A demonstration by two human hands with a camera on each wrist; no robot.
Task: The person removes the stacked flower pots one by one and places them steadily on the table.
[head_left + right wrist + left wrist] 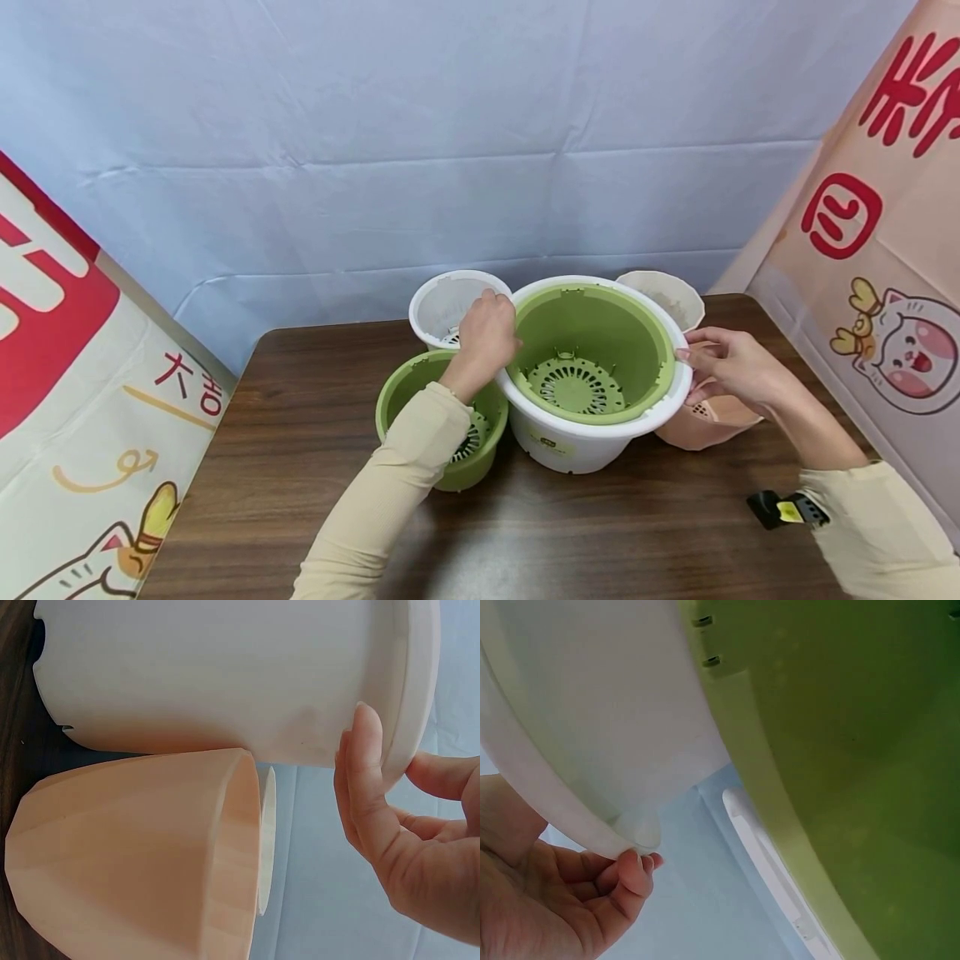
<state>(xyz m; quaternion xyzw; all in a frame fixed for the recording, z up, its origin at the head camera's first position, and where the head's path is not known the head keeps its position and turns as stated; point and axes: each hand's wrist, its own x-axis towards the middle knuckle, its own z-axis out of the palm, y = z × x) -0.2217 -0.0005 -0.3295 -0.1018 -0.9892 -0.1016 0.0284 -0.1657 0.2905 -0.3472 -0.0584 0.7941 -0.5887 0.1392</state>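
A large white pot (567,448) stands at the middle of the group, with a green slotted pot (588,346) nested inside it. My left hand (489,333) pinches its white rim on the left, thumb and fingertips together in the left wrist view. On the opposite side my right hand (731,367) grips the same rim. In the right wrist view, the thumb lies on the rim (421,675) and the other fingers reach below it along the outer wall. Under my left forearm sits a smaller green pot (397,392), partly covered by the sleeve.
A small white pot (432,300) stands behind the left hand. At the right are a pink faceted pot (697,432), partly under the right hand, and a cream pot (678,298) behind it. The brown table (315,417) meets a pale blue cloth (375,208) at the back.
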